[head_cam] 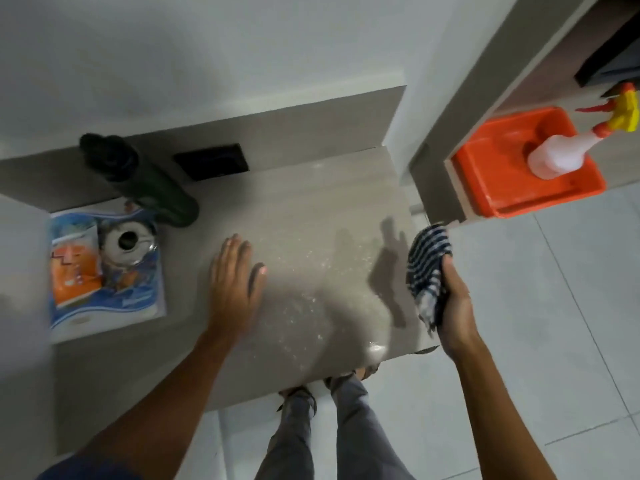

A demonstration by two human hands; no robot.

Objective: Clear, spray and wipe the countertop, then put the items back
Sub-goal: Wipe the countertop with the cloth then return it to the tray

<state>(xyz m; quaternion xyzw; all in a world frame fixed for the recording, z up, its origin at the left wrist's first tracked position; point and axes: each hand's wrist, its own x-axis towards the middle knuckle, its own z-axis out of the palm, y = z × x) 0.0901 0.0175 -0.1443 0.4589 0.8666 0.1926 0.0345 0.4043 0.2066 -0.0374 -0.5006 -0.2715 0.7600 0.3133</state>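
The grey countertop (304, 209) carries white specks and wet droplets across its middle. My left hand (235, 278) lies flat on it, palm down, fingers apart, holding nothing. My right hand (455, 306) is off the counter's right edge, shut on a bunched navy-and-white striped cloth (427, 268) held just above the edge. A white spray bottle (561, 152) with a red and yellow trigger stands in an orange tray (491, 188) on a low shelf at the right.
A dark green bottle (145, 181) stands at the counter's back left, beside a black wall socket (213, 161). A packaged tissue roll (104, 268) lies at the left. Light floor tiles (540, 306) spread to the right; my legs (329, 427) are at the counter's front edge.
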